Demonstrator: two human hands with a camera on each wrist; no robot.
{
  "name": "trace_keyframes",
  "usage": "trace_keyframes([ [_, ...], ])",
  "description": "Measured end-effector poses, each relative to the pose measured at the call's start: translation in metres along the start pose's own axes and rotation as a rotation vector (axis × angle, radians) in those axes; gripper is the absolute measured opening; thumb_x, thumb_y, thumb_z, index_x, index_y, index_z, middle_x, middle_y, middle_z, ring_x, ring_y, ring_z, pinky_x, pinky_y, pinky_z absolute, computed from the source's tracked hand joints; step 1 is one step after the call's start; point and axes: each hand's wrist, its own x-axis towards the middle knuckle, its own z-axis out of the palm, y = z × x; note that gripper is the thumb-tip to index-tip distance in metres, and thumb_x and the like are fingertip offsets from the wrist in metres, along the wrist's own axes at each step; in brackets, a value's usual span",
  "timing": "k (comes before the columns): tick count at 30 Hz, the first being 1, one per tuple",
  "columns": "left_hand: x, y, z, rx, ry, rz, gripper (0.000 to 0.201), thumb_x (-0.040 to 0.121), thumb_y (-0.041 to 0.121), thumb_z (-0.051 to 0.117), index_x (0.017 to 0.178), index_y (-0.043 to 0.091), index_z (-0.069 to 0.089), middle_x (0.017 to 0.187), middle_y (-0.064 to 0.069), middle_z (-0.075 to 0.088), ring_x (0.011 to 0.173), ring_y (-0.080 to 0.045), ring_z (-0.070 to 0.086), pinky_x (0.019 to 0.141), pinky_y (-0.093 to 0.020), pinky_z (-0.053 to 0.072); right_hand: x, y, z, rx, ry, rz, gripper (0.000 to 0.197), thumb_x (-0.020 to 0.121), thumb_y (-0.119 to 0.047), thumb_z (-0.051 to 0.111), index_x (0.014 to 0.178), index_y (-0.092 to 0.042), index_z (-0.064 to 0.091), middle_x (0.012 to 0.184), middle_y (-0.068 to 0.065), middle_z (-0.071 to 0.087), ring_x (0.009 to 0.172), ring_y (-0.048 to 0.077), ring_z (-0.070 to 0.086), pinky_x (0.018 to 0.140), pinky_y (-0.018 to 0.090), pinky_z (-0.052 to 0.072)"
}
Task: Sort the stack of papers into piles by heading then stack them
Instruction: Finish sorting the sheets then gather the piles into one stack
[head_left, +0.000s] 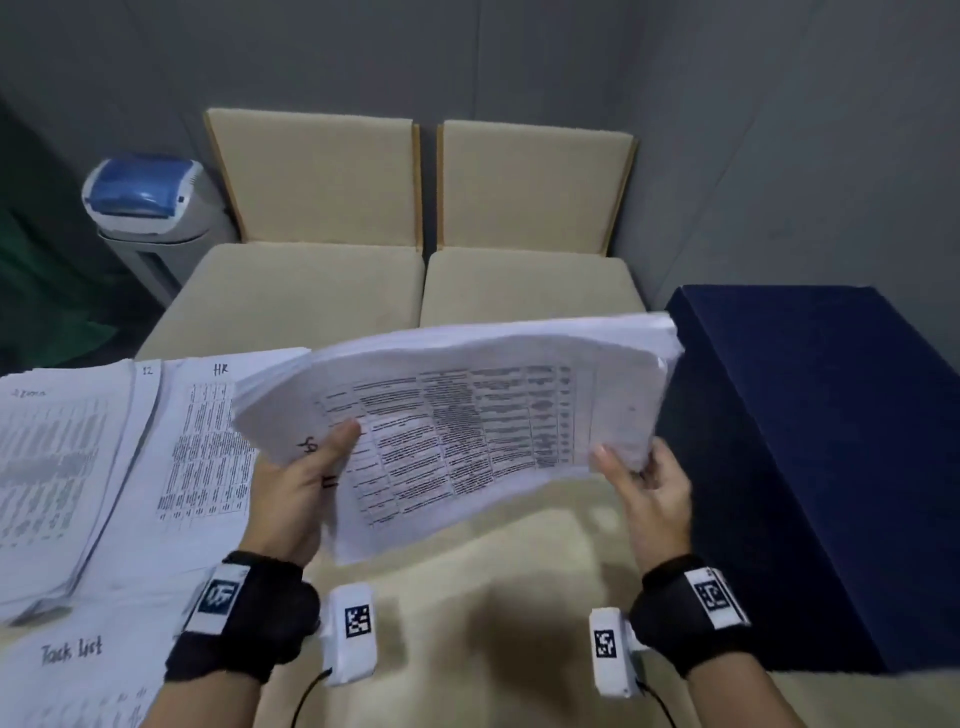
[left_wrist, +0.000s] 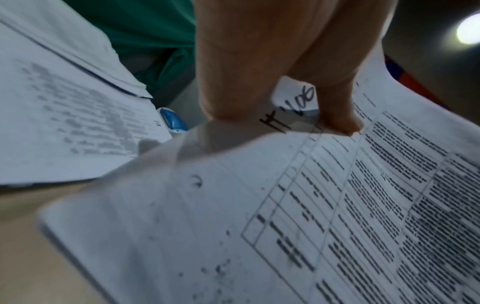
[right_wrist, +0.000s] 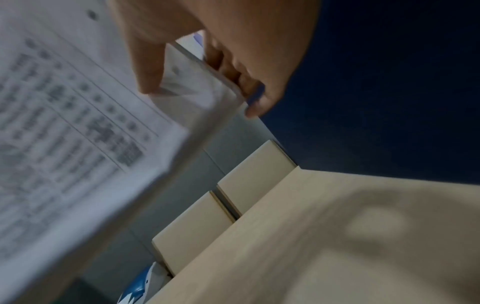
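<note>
Both the left hand and right hand grip the thick white printed paper stack aloft; sorted white paper piles lie at nine o'clock, much remains.

Matt white paper stack, pale matt wood-look table, dark blue cloth-covered box

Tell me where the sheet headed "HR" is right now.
In the head view, the white printed sheet headed "HR" lies flat on the beige table, left of centre, beside the left hand and partly under the thick paper stack held above it.
</note>
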Motion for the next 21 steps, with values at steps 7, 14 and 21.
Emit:
trace_keyframes([
  [7,-0.071,-0.022,0.017,-0.404,-0.231,-0.295,0.056,0.091,0.028,0.066,0.143,0.011,0.050,0.141,-0.012,0.056,0.132,-0.025,0.053,0.110,-0.047,0.041,-0.085,-0.023,0.028,0.189,-0.066,0.156,0.050,0.084,-0.046,0.076,0.125,-0.023,0.058,0.116,-0.012,0.068,0.109,0.011,0.063,0.096,0.032,0.050],
  [14,-0.123,-0.059,0.014,-0.051,-0.194,-0.283,0.054,0.063,0.031,0.087,0.099,-0.006,0.068,0.109,-0.028,0.068,0.087,-0.030,0.068,0.075,-0.037,0.058,-0.114,-0.077,-0.007,-0.041,0.055,-0.342,0.025,0.100,-0.013,0.058,0.115,-0.034,0.057,0.108,-0.018,0.071,0.107,-0.006,0.064,0.090,0.012,0.048],
  [21,-0.168,-0.044,0.045,0.033,-0.337,-0.116,0.043,0.056,0.044,0.091,0.085,0.014,0.079,0.094,-0.002,0.075,0.080,-0.009,0.070,0.072,-0.021,0.058,-0.139,-0.082,-0.089,-0.690,-0.338,-0.608,0.036,0.089,-0.003,0.054,0.118,-0.025,0.055,0.061,-0.016,0.039,0.052,0.002,0.035,0.049,0.019,0.027],
])
